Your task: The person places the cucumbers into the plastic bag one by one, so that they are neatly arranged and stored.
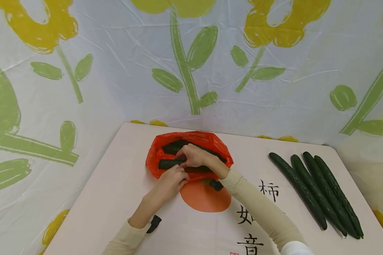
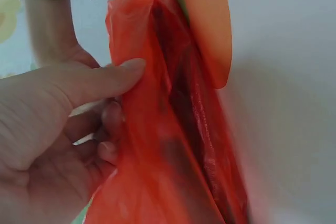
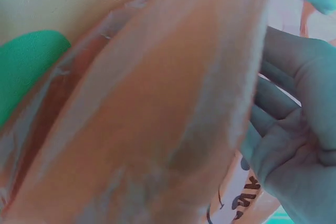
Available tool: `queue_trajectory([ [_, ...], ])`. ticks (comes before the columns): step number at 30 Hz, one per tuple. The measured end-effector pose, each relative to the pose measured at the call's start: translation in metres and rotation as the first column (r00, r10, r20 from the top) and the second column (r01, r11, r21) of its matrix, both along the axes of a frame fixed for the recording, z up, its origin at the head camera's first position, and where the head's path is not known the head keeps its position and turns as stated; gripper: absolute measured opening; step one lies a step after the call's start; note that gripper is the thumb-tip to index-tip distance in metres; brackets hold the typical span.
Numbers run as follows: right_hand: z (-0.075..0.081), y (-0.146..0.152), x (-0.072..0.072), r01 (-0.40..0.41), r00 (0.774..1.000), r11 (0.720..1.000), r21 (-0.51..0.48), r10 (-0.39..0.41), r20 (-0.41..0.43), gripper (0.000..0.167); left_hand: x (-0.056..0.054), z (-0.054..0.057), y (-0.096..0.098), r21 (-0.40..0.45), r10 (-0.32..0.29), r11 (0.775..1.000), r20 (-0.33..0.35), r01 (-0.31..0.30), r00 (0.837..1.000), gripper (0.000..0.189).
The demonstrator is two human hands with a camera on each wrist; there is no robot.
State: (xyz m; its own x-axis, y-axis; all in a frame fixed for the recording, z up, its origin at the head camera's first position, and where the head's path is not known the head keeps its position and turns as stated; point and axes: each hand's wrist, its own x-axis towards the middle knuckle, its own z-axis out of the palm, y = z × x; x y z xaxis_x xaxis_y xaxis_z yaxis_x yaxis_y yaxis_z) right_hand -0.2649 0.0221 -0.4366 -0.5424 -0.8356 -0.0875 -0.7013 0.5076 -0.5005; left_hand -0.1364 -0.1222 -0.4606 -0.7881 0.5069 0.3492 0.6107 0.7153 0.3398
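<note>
A red plastic bag (image 1: pixel 223 143) lies on the table with its mouth facing up. Inside it are dark green cucumbers (image 1: pixel 166 164). At its near rim, my left hand (image 1: pixel 170 182) pinches the thin plastic; the left wrist view shows its thumb flat on the film. My right hand (image 1: pixel 193 156) reaches over the mouth from the right, fingers curled down close to the left fingertips, gripping the plastic. In the right wrist view the film hides the right fingertips.
Several long cucumbers (image 1: pixel 311 187) lie side by side at the table's right. The pale table cover (image 1: pixel 131 152) bears a printed orange fruit (image 1: pixel 204 202) and black characters (image 1: pixel 250 244). A flower-patterned cloth (image 1: pixel 115 88) hangs behind the table.
</note>
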Motion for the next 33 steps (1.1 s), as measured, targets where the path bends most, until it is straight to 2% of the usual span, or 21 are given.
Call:
queue_trajectory([
  [4, 0.002, -0.001, 0.001, 0.009, 1.000, 1.000, 0.003, -0.009, -0.016, 0.030, 0.003, 0.002, -0.004, 0.035, -0.023, 0.999, 0.024, 0.022, 0.999, 0.008],
  [9, 0.003, -0.002, 0.002, 0.033, 0.999, 0.999, 0.009, -0.033, 0.007, 0.029, 0.003, 0.005, -0.010, 0.086, -0.063, 0.994, -0.050, 0.067, 0.997, 0.008],
  [14, 0.002, -0.001, 0.002, 0.073, 0.995, 0.997, 0.029, -0.075, 0.058, 0.029, 0.002, 0.011, -0.014, 0.166, -0.060, 0.984, -0.054, 0.068, 0.997, 0.011],
  [18, 0.001, 0.003, 0.004, 0.081, 0.992, 0.996, 0.047, -0.085, 0.088, 0.029, 0.002, 0.014, -0.015, 0.168, -0.073, 0.983, -0.045, 0.079, 0.996, 0.011],
  [21, 0.002, 0.009, 0.006, 0.047, 0.994, 0.998, 0.052, -0.052, 0.099, 0.030, 0.003, 0.015, -0.016, 0.160, -0.081, 0.983, -0.046, 0.087, 0.996, 0.011],
  [24, 0.005, 0.018, 0.009, 0.007, 0.995, 0.999, 0.046, -0.012, 0.098, 0.032, 0.005, 0.017, -0.016, 0.149, -0.084, 0.985, -0.021, 0.086, 0.996, 0.010],
  [28, 0.011, 0.033, 0.018, 0.000, 0.996, 0.999, 0.040, -0.004, 0.088, 0.032, 0.006, 0.018, -0.017, 0.127, -0.086, 0.989, 0.046, 0.080, 0.995, 0.009],
  [33, 0.015, 0.053, 0.031, 0.005, 0.999, 1.000, 0.011, -0.005, 0.032, 0.021, 0.008, 0.017, -0.018, 0.124, -0.065, 0.991, 0.119, 0.051, 0.991, 0.009],
])
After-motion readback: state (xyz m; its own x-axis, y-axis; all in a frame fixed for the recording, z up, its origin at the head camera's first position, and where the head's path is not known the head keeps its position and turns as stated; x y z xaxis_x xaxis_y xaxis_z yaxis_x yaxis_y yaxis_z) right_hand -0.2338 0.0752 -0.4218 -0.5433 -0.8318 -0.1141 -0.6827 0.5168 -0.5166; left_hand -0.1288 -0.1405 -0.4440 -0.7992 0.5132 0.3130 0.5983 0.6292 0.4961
